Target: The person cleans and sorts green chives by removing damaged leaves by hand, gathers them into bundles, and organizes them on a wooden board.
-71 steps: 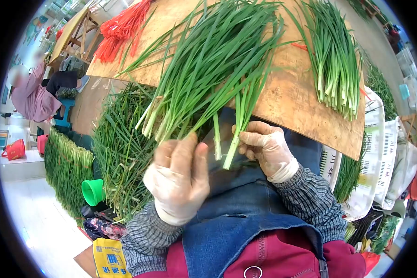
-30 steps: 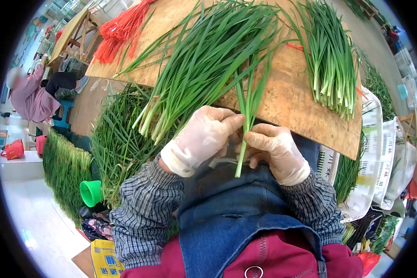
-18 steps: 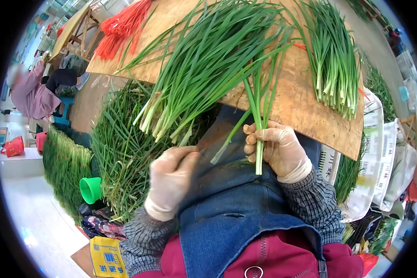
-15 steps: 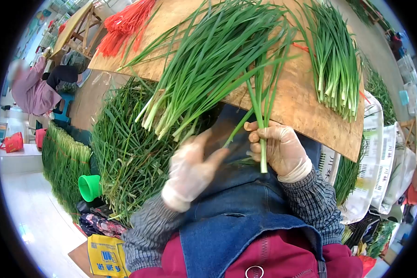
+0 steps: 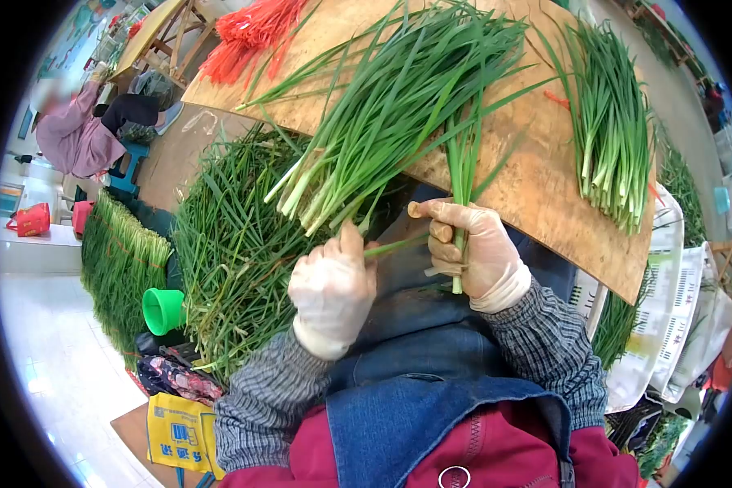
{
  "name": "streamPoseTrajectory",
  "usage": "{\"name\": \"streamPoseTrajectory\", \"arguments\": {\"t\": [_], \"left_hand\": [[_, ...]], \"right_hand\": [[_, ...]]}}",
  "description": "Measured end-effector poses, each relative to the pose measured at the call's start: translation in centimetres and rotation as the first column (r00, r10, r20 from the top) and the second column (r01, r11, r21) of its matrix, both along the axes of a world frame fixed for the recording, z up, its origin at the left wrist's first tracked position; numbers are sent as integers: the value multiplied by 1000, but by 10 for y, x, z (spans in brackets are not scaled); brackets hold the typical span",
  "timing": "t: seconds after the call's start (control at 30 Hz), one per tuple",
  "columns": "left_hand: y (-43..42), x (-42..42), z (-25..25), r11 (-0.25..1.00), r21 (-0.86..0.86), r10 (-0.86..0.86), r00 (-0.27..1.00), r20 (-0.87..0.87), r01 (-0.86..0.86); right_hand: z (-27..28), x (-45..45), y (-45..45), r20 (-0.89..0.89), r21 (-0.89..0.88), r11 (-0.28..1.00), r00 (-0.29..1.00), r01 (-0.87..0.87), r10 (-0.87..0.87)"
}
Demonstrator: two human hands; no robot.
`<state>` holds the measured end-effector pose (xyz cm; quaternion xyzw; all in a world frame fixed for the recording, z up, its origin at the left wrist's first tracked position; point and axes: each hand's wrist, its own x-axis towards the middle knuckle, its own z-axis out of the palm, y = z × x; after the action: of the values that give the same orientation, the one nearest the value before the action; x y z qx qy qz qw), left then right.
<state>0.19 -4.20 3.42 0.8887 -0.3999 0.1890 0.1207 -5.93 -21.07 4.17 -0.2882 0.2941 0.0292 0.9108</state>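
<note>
My right hand (image 5: 476,248), in a thin translucent glove, is closed round a few green stalks (image 5: 462,167) near their pale cut ends, just off the board's front edge. Lower left of it, my left hand (image 5: 333,285), also gloved, has its fingers bent round the end of a single green leaf (image 5: 403,243). On the wooden board (image 5: 537,175) lies a large loose pile of leafy stalks (image 5: 407,114), white ends toward me. A second, neater bunch (image 5: 614,138) rests at the board's right side.
Red ties (image 5: 256,32) lie at the board's back left. Below left are a heap of leaves (image 5: 236,244), upright bundles (image 5: 126,264) and a green cup (image 5: 163,311). White crates (image 5: 667,285) stand at the right. A person in pink (image 5: 77,134) sits at the far left.
The view has shifted, moving the scene slightly right. My left hand went from the held stalks to the lower left and now pinches a separate leaf. My right hand keeps its stalks.
</note>
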Motion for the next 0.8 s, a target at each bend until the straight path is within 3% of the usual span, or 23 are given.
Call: {"name": "streamPoseTrajectory", "arguments": {"t": [0.1,0.2,0.3,0.37,0.43,0.47,0.5,0.57,0.6,0.7,0.73,0.77,0.8], "left_hand": [[-3,14,-12,997,45,-59,994,90,55],[9,-2,4,979,110,-179,983,42,173],[58,-11,3,936,90,-314,922,-227,341],[126,-6,-18,970,-64,-243,918,-313,235],[197,2,-19,996,88,54,930,-363,-23],[232,6,-20,936,286,298,898,-325,-207],[265,9,-22,803,462,521,819,-241,-375],[315,21,-34,371,822,643,758,108,-432],[300,19,-23,417,799,542,824,163,-433],[204,21,-4,887,381,324,940,-111,-260],[173,18,-1,970,129,239,901,-361,-205],[146,15,2,972,-141,80,822,-563,-190],[123,12,11,967,-212,-21,784,-621,-141]], "right_hand": [[2,8,4,-68,-62,997,997,36,-41],[-2,22,13,-101,-138,990,993,39,-53],[-3,37,23,-128,-222,974,989,50,-79],[-9,44,27,-164,-227,973,983,49,-88],[-14,50,30,-173,-236,969,979,65,-108],[-15,51,33,-166,-244,967,979,76,-119],[-16,53,35,-161,-253,964,979,84,-128],[-15,57,38,-140,-233,966,980,109,-144],[-16,59,38,-132,-222,967,979,122,-154],[-29,56,35,-61,-150,974,982,167,-178],[-32,54,32,-25,-119,976,982,182,-186],[-22,49,31,-50,-165,977,988,136,-146],[-22,44,27,-41,-139,982,990,128,-135]]}}
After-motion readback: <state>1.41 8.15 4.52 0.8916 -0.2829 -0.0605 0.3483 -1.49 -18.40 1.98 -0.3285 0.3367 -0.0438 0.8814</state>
